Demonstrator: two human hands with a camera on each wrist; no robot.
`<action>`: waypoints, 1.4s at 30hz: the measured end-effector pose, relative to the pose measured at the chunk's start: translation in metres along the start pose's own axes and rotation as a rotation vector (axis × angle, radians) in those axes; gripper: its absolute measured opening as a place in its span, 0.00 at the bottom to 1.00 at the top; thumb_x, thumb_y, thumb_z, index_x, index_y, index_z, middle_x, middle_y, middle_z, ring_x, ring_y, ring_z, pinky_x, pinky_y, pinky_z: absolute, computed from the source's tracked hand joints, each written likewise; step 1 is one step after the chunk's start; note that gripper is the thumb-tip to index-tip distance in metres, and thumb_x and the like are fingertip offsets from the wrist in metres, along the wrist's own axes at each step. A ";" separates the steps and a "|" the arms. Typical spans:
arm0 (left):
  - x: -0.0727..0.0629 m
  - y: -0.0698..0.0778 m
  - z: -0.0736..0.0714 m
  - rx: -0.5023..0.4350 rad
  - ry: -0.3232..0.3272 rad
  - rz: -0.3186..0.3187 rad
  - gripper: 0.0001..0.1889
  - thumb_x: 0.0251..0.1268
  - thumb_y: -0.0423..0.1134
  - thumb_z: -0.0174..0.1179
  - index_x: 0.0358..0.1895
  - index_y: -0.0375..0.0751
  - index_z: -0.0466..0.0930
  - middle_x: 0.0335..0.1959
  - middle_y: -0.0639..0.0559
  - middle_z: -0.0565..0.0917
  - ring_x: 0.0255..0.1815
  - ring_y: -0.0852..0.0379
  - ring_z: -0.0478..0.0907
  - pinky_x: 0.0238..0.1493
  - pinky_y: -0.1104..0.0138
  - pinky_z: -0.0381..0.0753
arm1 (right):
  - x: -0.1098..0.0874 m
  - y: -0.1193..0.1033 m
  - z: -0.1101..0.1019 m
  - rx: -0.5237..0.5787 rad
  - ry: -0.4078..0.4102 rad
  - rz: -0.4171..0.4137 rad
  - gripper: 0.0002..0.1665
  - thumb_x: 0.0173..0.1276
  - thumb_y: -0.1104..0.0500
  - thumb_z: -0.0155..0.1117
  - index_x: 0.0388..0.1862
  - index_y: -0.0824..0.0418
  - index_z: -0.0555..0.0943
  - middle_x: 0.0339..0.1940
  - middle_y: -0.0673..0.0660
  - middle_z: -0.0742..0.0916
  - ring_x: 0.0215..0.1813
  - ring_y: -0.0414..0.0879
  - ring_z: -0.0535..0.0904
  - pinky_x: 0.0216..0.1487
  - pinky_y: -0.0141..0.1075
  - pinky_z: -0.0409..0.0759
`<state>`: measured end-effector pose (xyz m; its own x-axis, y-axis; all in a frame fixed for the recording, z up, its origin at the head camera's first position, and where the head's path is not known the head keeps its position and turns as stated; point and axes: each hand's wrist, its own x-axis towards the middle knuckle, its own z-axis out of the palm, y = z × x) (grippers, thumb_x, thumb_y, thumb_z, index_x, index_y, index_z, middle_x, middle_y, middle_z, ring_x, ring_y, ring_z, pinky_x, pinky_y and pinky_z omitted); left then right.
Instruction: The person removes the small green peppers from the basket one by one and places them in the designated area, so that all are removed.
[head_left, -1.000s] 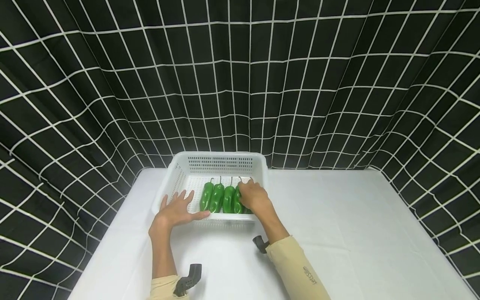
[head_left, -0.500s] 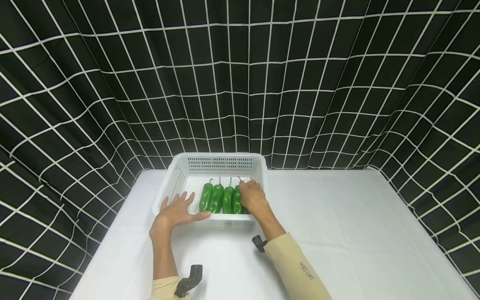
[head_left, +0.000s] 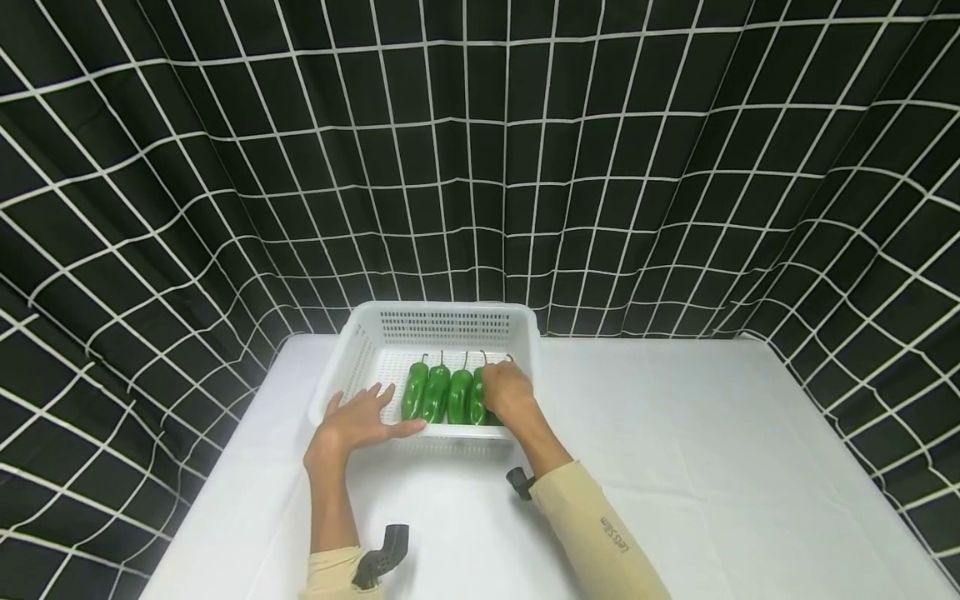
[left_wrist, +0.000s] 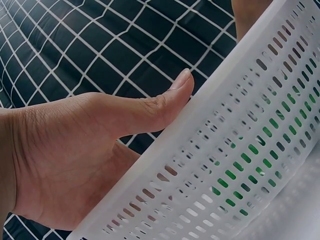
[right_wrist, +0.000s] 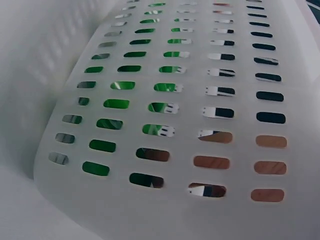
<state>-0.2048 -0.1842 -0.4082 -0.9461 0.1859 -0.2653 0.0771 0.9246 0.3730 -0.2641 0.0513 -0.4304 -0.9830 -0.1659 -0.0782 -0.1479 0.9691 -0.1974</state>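
A white slotted plastic basket [head_left: 450,432] holds several green peppers [head_left: 436,393] lying side by side, stems pointing to the far side. My left hand [head_left: 354,425] is at the basket's front left corner with its fingers spread inside; in the left wrist view, its thumb [left_wrist: 162,106] lies along the rim. My right hand [head_left: 508,392] reaches in at the right end, fingers curled over the rightmost pepper, mostly hidden beneath it except for its stem. Through the slots in the right wrist view, parts of the right hand [right_wrist: 271,167] and green skin show.
A white cloth-covered table [head_left: 675,450] extends to the right and in front of the basket. Black curtains [head_left: 585,183] with a white grid enclose the back and sides. Dark wrist-mounted devices [head_left: 382,557] stick out from both tan sleeves.
The head view has shifted slightly. Both hands keep nearly the same places at the basket, and the peppers lie as before.
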 end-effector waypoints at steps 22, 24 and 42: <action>0.002 0.001 -0.001 0.029 0.001 0.009 0.55 0.63 0.76 0.59 0.81 0.38 0.61 0.82 0.33 0.63 0.83 0.27 0.56 0.82 0.31 0.47 | -0.009 -0.001 -0.014 0.126 0.245 -0.012 0.14 0.56 0.73 0.74 0.43 0.72 0.87 0.33 0.69 0.88 0.30 0.55 0.86 0.30 0.44 0.90; 0.002 0.000 -0.001 0.033 0.003 0.011 0.55 0.63 0.76 0.59 0.81 0.38 0.61 0.82 0.33 0.63 0.83 0.27 0.57 0.82 0.30 0.47 | -0.011 0.001 -0.020 0.158 0.259 -0.010 0.14 0.56 0.73 0.73 0.43 0.72 0.87 0.33 0.69 0.87 0.29 0.55 0.85 0.29 0.44 0.89; 0.002 -0.001 -0.001 0.023 -0.005 0.009 0.60 0.58 0.82 0.55 0.81 0.37 0.61 0.82 0.33 0.63 0.83 0.30 0.59 0.82 0.31 0.49 | -0.029 0.031 -0.050 0.491 0.211 -0.180 0.33 0.65 0.72 0.69 0.70 0.64 0.78 0.56 0.68 0.89 0.38 0.51 0.88 0.29 0.30 0.84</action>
<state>-0.2073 -0.1852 -0.4088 -0.9438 0.1956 -0.2666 0.0925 0.9303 0.3550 -0.2454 0.0952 -0.3855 -0.9547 -0.2322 0.1861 -0.2974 0.7217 -0.6251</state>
